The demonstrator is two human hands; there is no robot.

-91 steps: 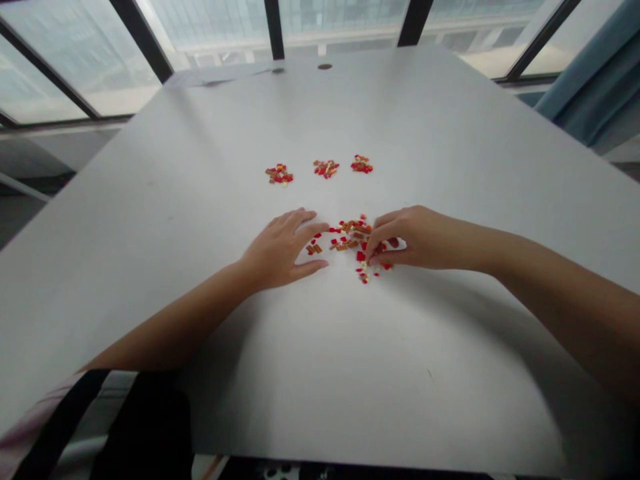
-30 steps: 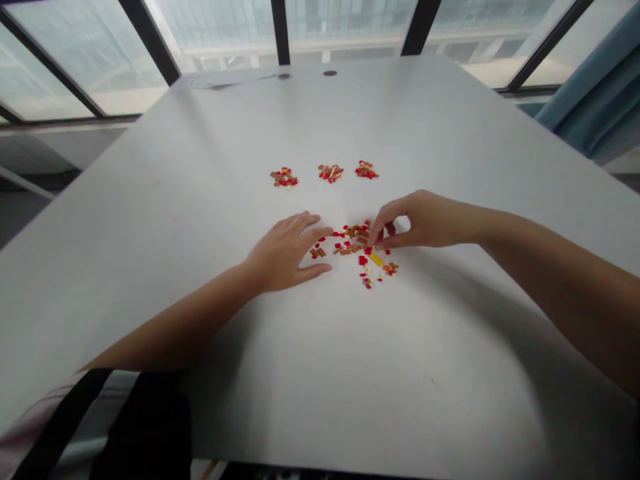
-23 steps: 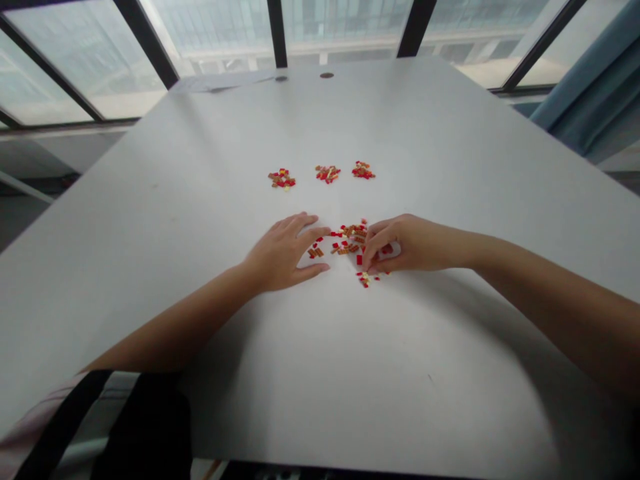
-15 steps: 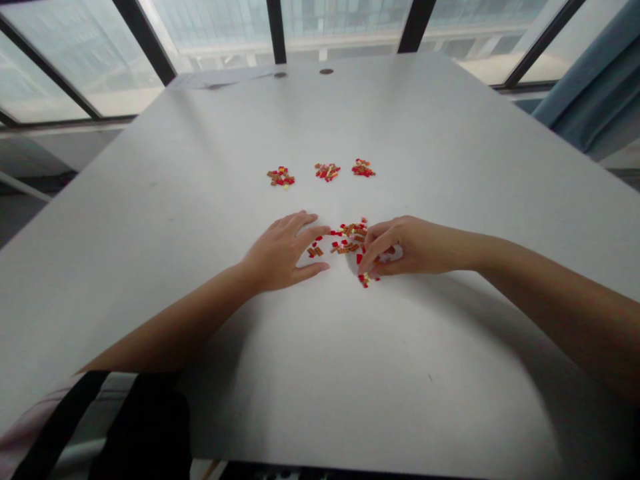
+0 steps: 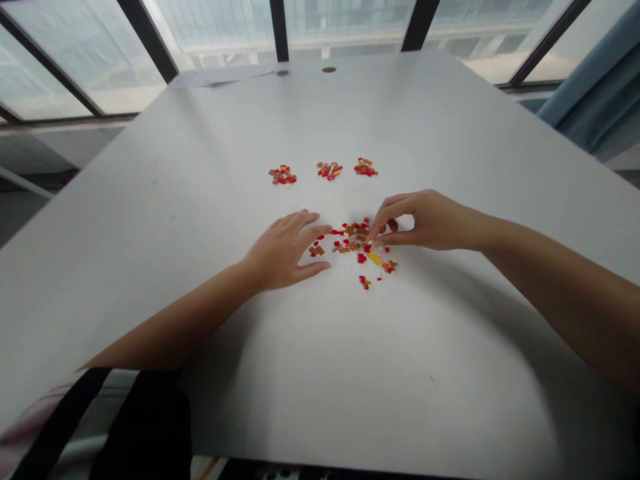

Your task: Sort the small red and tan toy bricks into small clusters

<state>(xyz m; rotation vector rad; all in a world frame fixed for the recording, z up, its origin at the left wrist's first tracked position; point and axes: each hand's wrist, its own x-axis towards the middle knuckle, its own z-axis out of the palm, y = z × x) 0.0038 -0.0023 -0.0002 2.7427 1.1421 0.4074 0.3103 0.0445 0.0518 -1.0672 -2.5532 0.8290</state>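
Note:
Small red, brown, yellow and pale building bricks lie loosely spread between my two hands. My left hand rests on the table at the left of them, fingers spread, thumb and index finger curving round a few brown and red pieces. On the other side, my right hand is over the right edge of the spread, thumb and index finger pinched together low among the bricks. What sits between those fingertips is too small to make out. A long yellow brick lies just below that hand.
Three small heaps of similar bricks sit farther back in a row: a left heap, a middle heap and a right heap. They lie on a large white table. Windows stand behind it, with a blue curtain at the right.
My right hand has moved up and away from the near bricks, uncovering the yellow brick and orange and red pieces. My left hand has stayed in place.

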